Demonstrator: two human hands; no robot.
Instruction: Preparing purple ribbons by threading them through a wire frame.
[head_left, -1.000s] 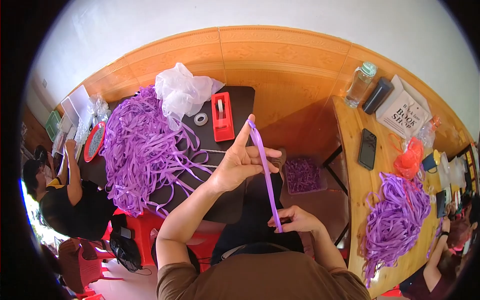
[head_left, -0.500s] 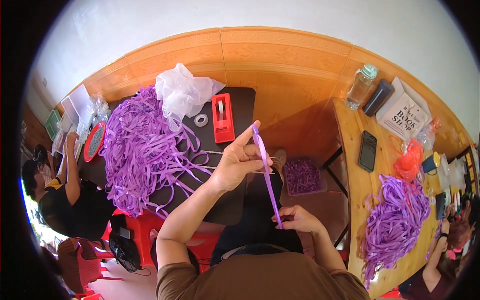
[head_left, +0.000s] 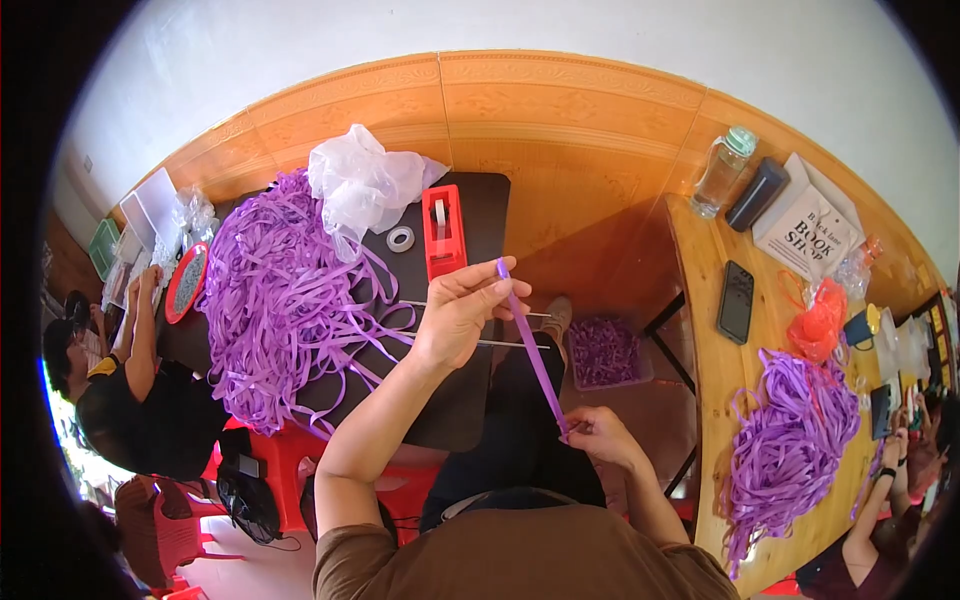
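Tangled purple ribbon heap (head_left: 275, 300) on dk tabletop (head_left: 455, 400); L hand (head_left: 452, 315) pinching upper end of narrow flat purple ribbon strip (head_left: 540, 375), smooth, straight, slanting down-right midair btwn hands; R hand (head_left: 605, 438) pinching lower end; 2nd purple ribbon pile (head_left: 790, 440) on lt-brown wood table (head_left: 702, 300).

One wide fisheye view from the person's head, downward over the nearby hands (head_left: 455, 322)
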